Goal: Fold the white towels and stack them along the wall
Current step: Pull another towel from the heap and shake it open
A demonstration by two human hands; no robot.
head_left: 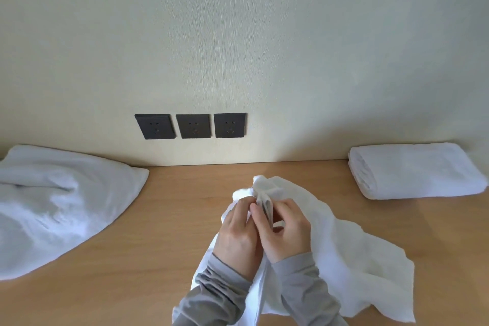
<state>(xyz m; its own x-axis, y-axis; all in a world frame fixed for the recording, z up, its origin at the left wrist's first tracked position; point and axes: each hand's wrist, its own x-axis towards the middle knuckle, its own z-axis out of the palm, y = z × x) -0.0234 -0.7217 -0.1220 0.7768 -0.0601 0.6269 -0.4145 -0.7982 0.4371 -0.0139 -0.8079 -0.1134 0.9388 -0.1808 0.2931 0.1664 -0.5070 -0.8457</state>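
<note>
A loose white towel [344,254] is bunched in front of me above the wooden tabletop [169,219]. My left hand [238,235] and my right hand [287,230] are side by side, both pinching its upper edge near one corner. The rest of the cloth hangs and spreads to the right and down past my grey sleeves. A folded white towel [418,169] lies flat against the wall at the far right. A heap of unfolded white towels [58,201] lies at the left, touching the wall.
Three dark wall sockets [191,126] sit in a row on the pale wall [264,34] just above the tabletop. Bare wood shows between the heap and the folded towel.
</note>
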